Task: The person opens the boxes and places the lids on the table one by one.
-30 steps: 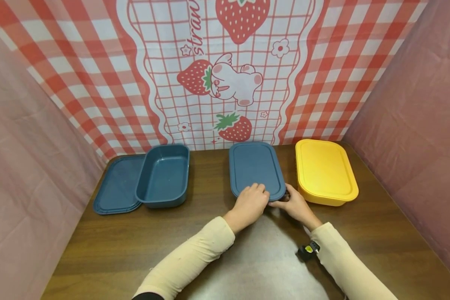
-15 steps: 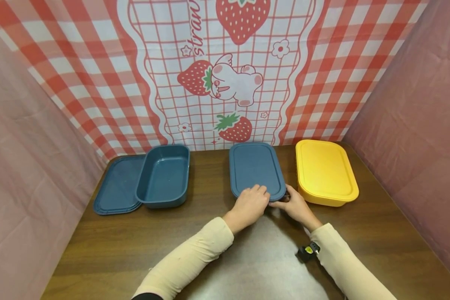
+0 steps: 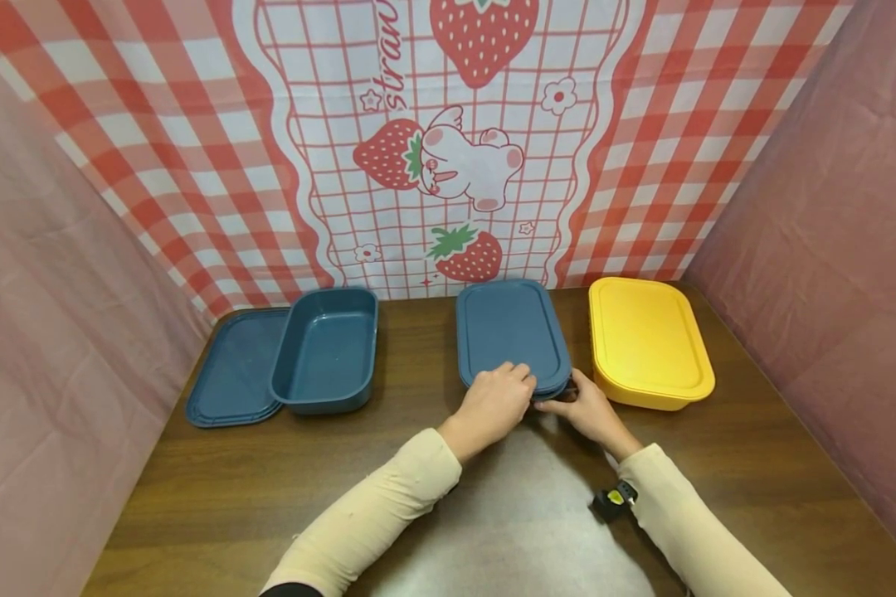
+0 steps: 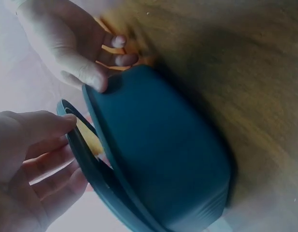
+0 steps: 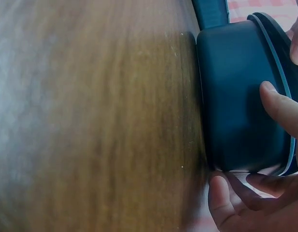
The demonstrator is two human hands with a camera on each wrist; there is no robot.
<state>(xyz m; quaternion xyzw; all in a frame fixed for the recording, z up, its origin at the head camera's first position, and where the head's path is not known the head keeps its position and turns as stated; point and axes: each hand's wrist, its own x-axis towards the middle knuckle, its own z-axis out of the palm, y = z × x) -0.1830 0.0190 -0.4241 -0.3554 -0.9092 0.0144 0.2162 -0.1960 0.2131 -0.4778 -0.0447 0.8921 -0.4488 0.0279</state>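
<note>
A blue rectangular food container (image 5: 235,101) stands at the middle back of the table, its matching lid (image 3: 509,332) lying over the top. With thumb under the near rim and fingers over the top, my left hand (image 3: 493,406) pinches the lid's near edge. In the left wrist view, a gap shows between the raised lid edge and the container's rim. My right hand (image 3: 591,417) holds the near right corner of the container, thumb on the near wall and fingers along the right side. The lid hides the container's inside in the head view.
Farther left stands an uncovered blue container (image 3: 324,352), overlapping a loose blue lid (image 3: 235,369). A yellow lidded container (image 3: 651,340) stands close to the right hand. A checked strawberry cloth (image 3: 216,149) hangs behind the wooden table (image 3: 269,489).
The lid's near edge has come up off the rim, lifted by my left hand, which has shifted slightly up and left. My right hand keeps its place on the container.
</note>
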